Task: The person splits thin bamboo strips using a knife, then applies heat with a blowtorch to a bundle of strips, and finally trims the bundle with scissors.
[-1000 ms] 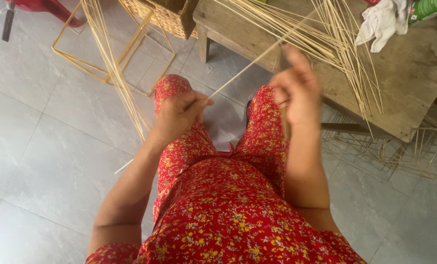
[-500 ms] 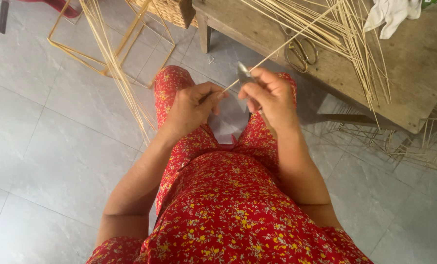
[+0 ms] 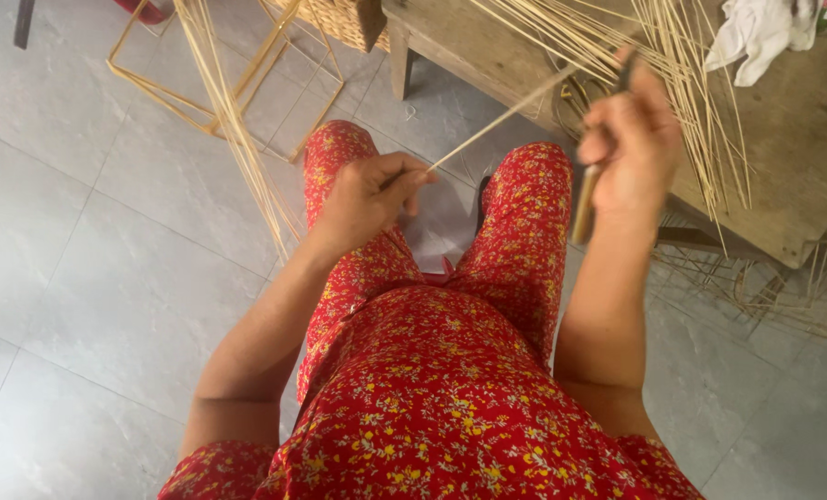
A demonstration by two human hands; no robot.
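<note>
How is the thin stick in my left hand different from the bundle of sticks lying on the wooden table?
The thin stick is a single strip, pinched at one end by the left hand and slanting up through the air over the lap; the bundle of sticks is many strips lying fanned across the wooden table, some ends hanging past its edge. The single stick is held; the bundle rests loose. Both are pale yellow, long and slender.

There is only one view. It comes from a camera on the person's head and looks steeply down at the lap in red flowered cloth point(image 3: 432, 370), which is very near and fills the 6 o'clock part. The grey tiled floor point(image 3: 80, 278) lies toward 9 o'clock, the worn wooden table point(image 3: 802, 167) toward 2 o'clock, farther away.
</note>
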